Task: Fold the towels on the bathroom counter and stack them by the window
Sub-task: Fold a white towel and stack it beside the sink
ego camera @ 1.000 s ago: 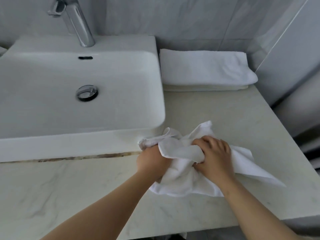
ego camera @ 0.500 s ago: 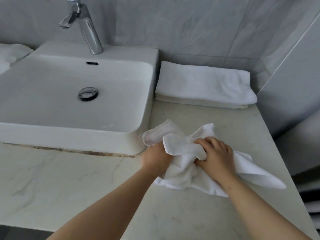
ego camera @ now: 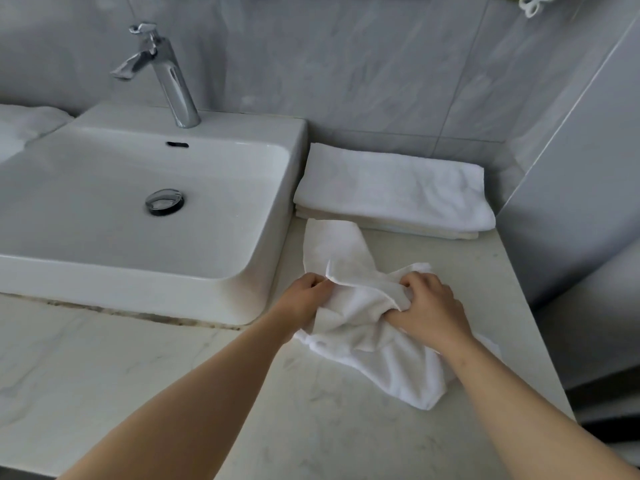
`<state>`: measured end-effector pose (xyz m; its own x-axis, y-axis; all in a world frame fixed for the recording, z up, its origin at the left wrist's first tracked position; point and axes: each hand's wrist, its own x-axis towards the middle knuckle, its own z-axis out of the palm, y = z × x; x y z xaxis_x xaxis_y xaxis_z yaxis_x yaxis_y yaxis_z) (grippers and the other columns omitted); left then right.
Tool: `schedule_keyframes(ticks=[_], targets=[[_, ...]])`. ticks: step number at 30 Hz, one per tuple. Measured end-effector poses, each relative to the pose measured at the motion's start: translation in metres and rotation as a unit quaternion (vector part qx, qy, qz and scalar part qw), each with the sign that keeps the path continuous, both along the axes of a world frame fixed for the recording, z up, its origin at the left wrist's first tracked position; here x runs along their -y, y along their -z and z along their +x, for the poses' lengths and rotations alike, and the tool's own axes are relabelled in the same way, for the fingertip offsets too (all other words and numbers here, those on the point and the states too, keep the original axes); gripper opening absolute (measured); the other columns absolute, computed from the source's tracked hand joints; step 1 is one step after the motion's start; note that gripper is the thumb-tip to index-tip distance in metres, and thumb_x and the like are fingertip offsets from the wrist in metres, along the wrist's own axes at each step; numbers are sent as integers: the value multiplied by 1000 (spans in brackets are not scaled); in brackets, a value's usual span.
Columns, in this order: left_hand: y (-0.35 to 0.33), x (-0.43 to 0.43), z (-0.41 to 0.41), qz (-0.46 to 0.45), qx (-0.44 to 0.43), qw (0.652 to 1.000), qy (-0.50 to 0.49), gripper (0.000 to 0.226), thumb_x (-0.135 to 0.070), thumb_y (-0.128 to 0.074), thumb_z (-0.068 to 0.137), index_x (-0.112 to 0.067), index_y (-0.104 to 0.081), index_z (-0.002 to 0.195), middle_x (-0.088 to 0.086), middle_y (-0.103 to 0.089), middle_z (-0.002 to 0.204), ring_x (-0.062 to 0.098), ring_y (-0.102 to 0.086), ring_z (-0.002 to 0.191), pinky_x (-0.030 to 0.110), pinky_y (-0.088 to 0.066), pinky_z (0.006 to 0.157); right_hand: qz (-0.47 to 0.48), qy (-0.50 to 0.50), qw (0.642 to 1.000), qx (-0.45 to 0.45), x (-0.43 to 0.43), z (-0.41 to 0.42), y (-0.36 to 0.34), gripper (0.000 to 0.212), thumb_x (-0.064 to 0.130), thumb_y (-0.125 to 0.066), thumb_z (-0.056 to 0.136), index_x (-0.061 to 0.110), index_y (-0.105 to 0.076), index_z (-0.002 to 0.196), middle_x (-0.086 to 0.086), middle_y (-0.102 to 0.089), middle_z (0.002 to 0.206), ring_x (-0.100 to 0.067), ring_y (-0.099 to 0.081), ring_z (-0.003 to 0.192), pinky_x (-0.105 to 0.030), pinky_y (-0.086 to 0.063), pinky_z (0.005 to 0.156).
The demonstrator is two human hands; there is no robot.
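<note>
1. On the left hand (ego camera: 304, 301) the fingers (ego camera: 318, 281) are curled inward and pinch an edge fold of the loose towel (ego camera: 349, 261). Their tips are tucked behind the cloth.
2. On the right hand (ego camera: 431, 308) the fingers (ego camera: 417, 283) are curled too, knuckles up, and they grip a bunched ridge of the same towel. The thumb is buried in the fabric.
3. The two hands sit close together with only that ridge of cloth between them. Both bare forearms reach in from the near edge.
4. The loose towel is white and crumpled. It lies on the pale marbled tabletop (ego camera: 311, 420), just right of the near right corner of the sink (ego camera: 242, 303).
5. One flap of it stretches away toward the far side, ending just beside the folded stack (ego camera: 391, 188); whether they touch cannot be told. A thicker tail trails near and right, under the right wrist.
6. The folded stack rests at the far right of the tabletop, against the grey tiled wall (ego camera: 363, 64) and just right of the sink. A white towel lies on top, with a creamier layer showing beneath.
7. The sink is a white rectangular basin filling the left. It has a chrome faucet (ego camera: 169, 81) on its far rim and a round drain (ego camera: 164, 201) in the bowl.
8. A dark stained line (ego camera: 138, 311) runs along the sink's near base.
9. At the far left, beyond the sink, lies a white cloth (ego camera: 24, 124), cut off by the frame.
</note>
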<state>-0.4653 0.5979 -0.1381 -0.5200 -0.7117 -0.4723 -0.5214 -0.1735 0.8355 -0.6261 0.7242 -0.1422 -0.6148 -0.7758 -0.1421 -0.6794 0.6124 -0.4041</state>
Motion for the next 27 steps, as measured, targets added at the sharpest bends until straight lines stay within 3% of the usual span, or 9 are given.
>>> schedule_keyframes(ticks=[5,8,12,16,19,21,24,27], targets=[[-3,4,-3,27,-50,998,5,23,-38,-51,94,-23,-56,110,-2,-62,98,18,-60,87,27,-48,62,-67,12,993,96,3,-4,-20,37,47,-69,67,30,-46,92,8,-53,100,-16,-55,88,-35,-48,71],[-7,6,1,41,-78,996,20,25,-40,-50,94,-30,-55,116,-2,-61,116,16,-60,100,24,-47,71,-108,22,979,174,0,-4,-40,31,40,-71,68,27,-52,89,6,-59,91,-15,-61,81,-39,-53,72],[-13,7,9,7,-119,992,43,39,-44,-53,91,-31,-53,127,-3,-62,119,16,-60,106,27,-49,87,-153,35,945,287,-7,-3,-57,20,27,-72,72,25,-58,87,5,-65,85,-12,-63,76,-26,-46,62],[-39,7,4,1,-222,975,-1,43,-39,-56,90,-32,-48,132,-7,-61,122,13,-59,112,34,-45,100,-231,55,878,416,-10,-2,-65,26,20,-69,71,19,-67,97,-5,-73,90,-21,-70,85,-35,-55,73],[-59,7,-2,-12,-320,947,0,46,-46,-55,87,-43,-40,130,-13,-55,131,10,-54,120,35,-41,104,-281,67,784,549,-16,0,-79,14,18,-63,71,14,-74,79,-11,-70,77,-20,-69,69,-25,-53,60],[-68,5,-3,-44,-358,931,63,67,-57,-58,76,-47,-30,136,-17,-47,139,6,-49,126,36,-40,105,-300,76,725,615,-18,0,-88,24,22,-55,74,13,-75,65,-10,-68,68,-18,-67,61,-21,-53,55],[-72,-1,-6,-90,-347,914,187,96,-64,-70,66,-38,-20,144,-16,-38,145,3,-45,128,27,-46,98,-336,69,703,623,-18,-2,-101,33,20,-49,76,13,-75,58,-7,-69,63,-14,-68,59,-18,-53,51],[-77,-10,-4,-59,-321,918,226,79,-71,-63,67,-39,-36,134,-24,-52,132,1,-50,122,24,-47,96,-328,32,711,621,-12,0,-111,34,20,-49,77,15,-76,57,-3,-71,66,-10,-69,62,-17,-54,54]])
